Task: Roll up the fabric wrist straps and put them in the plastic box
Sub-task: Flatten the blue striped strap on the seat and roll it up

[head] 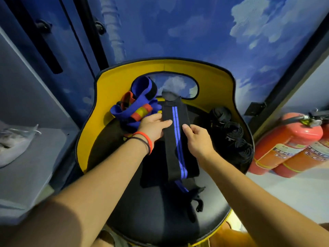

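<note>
The black strap is laid flat on the chair seat, not yet rolled. It is pressed by the straight fingers of the left hand and pinched at its edge by the right hand. A tight first fold at one end is probably needed next.

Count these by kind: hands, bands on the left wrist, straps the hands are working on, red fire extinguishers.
Hands: 2, left hand and right hand
Wrist bands: 2, orange band and black band
Straps being handled: 1, striped strap
Fire extinguishers: 2, upper extinguisher and lower extinguisher
Total: 7
</note>
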{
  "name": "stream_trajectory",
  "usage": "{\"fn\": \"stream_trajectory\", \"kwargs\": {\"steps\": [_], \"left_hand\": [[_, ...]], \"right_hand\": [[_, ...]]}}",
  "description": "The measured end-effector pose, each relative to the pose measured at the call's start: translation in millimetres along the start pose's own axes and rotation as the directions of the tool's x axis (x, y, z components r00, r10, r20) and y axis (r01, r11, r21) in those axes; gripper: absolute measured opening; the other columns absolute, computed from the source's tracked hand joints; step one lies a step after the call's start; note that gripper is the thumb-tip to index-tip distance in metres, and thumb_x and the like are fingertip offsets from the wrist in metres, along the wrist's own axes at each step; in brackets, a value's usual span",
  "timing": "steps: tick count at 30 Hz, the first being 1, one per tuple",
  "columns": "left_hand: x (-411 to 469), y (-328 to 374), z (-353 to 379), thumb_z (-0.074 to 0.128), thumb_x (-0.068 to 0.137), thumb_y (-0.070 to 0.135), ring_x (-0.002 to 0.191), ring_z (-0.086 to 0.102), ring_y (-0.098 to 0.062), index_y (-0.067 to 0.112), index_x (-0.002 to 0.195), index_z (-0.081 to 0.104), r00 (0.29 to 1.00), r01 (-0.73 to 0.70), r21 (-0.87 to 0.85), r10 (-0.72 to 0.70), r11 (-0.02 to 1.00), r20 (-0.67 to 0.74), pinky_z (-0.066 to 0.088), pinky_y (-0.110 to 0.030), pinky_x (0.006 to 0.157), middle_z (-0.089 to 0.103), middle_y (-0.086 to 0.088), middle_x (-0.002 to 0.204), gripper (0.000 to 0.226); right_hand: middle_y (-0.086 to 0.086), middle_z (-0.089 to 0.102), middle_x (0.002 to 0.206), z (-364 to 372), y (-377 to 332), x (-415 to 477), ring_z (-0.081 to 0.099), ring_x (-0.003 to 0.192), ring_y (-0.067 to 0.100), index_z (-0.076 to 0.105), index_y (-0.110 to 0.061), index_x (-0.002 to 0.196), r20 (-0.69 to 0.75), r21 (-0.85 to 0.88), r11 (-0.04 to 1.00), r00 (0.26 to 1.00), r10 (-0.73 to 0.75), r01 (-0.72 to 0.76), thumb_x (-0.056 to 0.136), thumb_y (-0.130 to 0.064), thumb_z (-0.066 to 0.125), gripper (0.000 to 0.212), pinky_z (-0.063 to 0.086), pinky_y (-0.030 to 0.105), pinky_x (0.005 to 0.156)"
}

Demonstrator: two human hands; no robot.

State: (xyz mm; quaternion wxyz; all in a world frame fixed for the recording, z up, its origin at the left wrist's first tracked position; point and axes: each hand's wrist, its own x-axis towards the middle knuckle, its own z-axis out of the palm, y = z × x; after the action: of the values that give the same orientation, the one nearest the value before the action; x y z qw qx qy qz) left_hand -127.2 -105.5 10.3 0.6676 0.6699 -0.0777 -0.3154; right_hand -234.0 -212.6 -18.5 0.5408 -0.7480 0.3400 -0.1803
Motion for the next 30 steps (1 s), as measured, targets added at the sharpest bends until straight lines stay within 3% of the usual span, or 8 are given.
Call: {"fn": "stream_trajectory", "kwargs": {"steps": [5,8,14,20,21,23,26,30], "left_hand": [[53,-39,-8,0.079,0.078,0.002,0.082,0.068,-0.027,0.001,0.089,0.074,0.997,-0.018,0.183,0.031,0.983,-0.069,0.058,-0.048,0.091,0.073,-0.015,0.082,0.012],[84,-54,0,0.085,0.067,0.016,0.078,0.064,-0.024,0.014,0.076,0.076,0.989,-0.026,0.257,0.062,0.966,-0.133,0.057,-0.051,0.091,0.075,-0.02,0.086,0.013],[110,-53,17,0.081,0.08,0.006,0.104,0.066,-0.02,0.001,0.127,0.066,0.972,-0.009,0.359,0.092,0.933,-0.216,0.049,-0.025,0.09,0.071,-0.01,0.116,0.05],[116,-56,24,0.082,0.08,0.01,0.085,0.061,-0.02,0.002,0.099,0.075,0.962,0.006,0.486,0.127,0.874,-0.241,0.052,-0.03,0.085,0.06,0.009,0.069,0.022],[112,-54,25,0.083,0.079,0.014,0.087,0.064,-0.023,0.005,0.096,0.075,0.96,0.008,0.514,0.137,0.858,-0.244,0.054,-0.034,0.088,0.067,0.002,0.076,0.021],[107,-58,27,0.086,0.07,0.034,0.104,0.068,-0.029,0.005,0.113,0.071,0.97,0.003,0.559,0.132,0.829,-0.202,0.055,-0.043,0.093,0.074,-0.012,0.108,0.054],[84,-61,28,0.086,0.066,0.041,0.129,0.056,-0.025,0.016,0.145,0.049,0.982,-0.038,0.611,0.142,0.791,-0.124,0.048,-0.047,0.106,0.055,-0.008,0.144,0.091],[20,-69,10,0.077,0.085,0.025,0.112,0.061,-0.025,0.021,0.13,0.064,0.968,-0.112,0.738,0.241,0.665,-0.071,0.051,-0.04,0.099,0.053,-0.003,0.125,0.046]], "right_hand": [[0.009,0.064,0.066,14,32,24,0.061,0.065,0.033,0.063,0.001,0.079,0.052,-0.152,0.973,0.981,0.184,-0.175,0.097,-0.048,0.06,0.053,0.051,0.045,0.065],[0.009,0.061,0.063,8,42,23,0.059,0.062,0.027,0.059,-0.005,0.067,0.095,-0.255,0.94,0.962,0.257,-0.226,0.097,-0.045,0.063,0.05,0.045,0.037,0.061],[0.017,0.075,0.089,-10,43,12,0.074,0.082,0.031,0.075,-0.003,0.091,0.183,-0.212,0.895,0.883,0.432,-0.394,0.096,-0.04,0.067,0.039,0.063,0.04,0.071],[0.016,0.069,0.078,-16,47,12,0.073,0.073,0.033,0.073,0.005,0.096,0.2,-0.238,0.875,0.86,0.469,-0.422,0.094,-0.021,0.072,0.026,0.063,0.049,0.075],[0.014,0.068,0.075,-16,48,13,0.073,0.074,0.034,0.073,0.003,0.095,0.195,-0.255,0.871,0.86,0.471,-0.419,0.094,-0.019,0.072,0.022,0.063,0.05,0.076],[0.011,0.065,0.069,-16,51,15,0.072,0.069,0.032,0.073,0.001,0.09,0.189,-0.283,0.869,0.864,0.466,-0.407,0.094,-0.017,0.071,0.018,0.063,0.051,0.075],[0.011,0.065,0.065,-14,55,16,0.071,0.058,0.03,0.069,-0.002,0.082,0.188,-0.356,0.872,0.889,0.418,-0.335,0.095,-0.019,0.069,0.021,0.064,0.048,0.066],[0.009,0.07,0.074,-13,59,5,0.073,0.064,0.03,0.069,-0.009,0.081,0.118,-0.375,0.894,0.945,0.307,-0.244,0.09,-0.024,0.072,0.019,0.063,0.047,0.065]]}}
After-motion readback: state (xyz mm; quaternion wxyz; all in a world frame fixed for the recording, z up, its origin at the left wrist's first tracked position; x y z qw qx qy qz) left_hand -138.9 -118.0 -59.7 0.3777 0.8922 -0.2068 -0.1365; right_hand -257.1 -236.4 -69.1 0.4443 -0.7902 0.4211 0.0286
